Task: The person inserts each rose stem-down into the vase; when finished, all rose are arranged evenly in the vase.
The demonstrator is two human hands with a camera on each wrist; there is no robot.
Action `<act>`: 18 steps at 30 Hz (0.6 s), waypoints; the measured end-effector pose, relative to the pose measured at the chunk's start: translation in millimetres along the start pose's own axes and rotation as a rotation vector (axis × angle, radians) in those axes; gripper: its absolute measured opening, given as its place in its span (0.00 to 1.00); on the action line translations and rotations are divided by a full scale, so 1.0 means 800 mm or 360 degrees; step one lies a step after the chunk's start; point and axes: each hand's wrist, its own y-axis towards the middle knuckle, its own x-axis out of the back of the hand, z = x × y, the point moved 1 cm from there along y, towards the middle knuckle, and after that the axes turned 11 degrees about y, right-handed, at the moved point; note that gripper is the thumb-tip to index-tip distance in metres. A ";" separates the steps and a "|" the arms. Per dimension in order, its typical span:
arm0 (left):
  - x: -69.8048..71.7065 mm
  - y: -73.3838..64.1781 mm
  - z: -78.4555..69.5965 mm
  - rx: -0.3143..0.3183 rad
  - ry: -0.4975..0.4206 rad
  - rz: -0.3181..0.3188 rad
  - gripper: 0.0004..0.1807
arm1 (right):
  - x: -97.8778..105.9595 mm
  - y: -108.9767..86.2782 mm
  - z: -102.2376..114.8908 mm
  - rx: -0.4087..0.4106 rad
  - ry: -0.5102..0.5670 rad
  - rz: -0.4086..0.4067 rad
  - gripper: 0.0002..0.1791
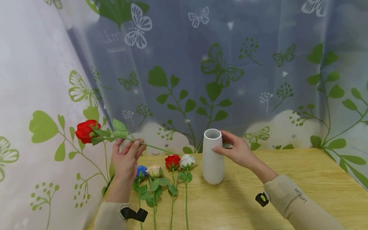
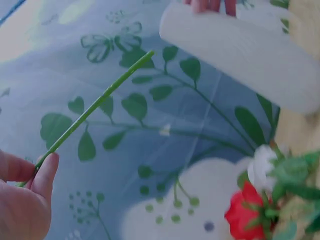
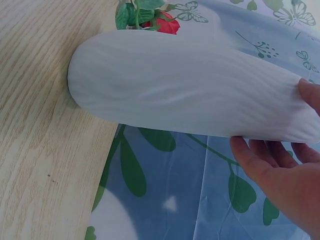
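My left hand pinches the green stem of a red rose between thumb and fingers, raised above the table's left side. The bloom points left, and the bare stem end reaches right toward the vase. In the left wrist view the stem slants up from the fingertips. A white vase with an open round mouth stands upright on the table. My right hand grips it near the top from the right side, thumb in front. In the right wrist view the fingers lie against the vase wall.
On the wooden table, left of the vase, lie a blue rose, a cream rose, another red rose and a white rose, stems toward me. A patterned curtain hangs behind the table.
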 end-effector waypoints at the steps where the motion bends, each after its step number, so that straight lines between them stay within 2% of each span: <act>1: -0.007 0.000 -0.001 -0.0013 -0.0021 -0.0004 0.26 | 0.000 0.000 0.000 0.0001 -0.0001 0.0001 0.42; 5: -0.036 -0.003 -0.005 -0.0088 -0.0063 0.0015 0.26 | 0.001 -0.001 0.000 0.0010 -0.0007 0.0001 0.42; 10: -0.073 -0.008 -0.007 -0.0170 -0.0052 0.0091 0.24 | 0.002 -0.001 0.000 0.0026 -0.0018 0.0006 0.42; 18: -0.115 -0.018 -0.006 -0.0260 -0.0057 0.0138 0.25 | 0.000 -0.001 -0.002 0.0085 -0.0009 0.0032 0.40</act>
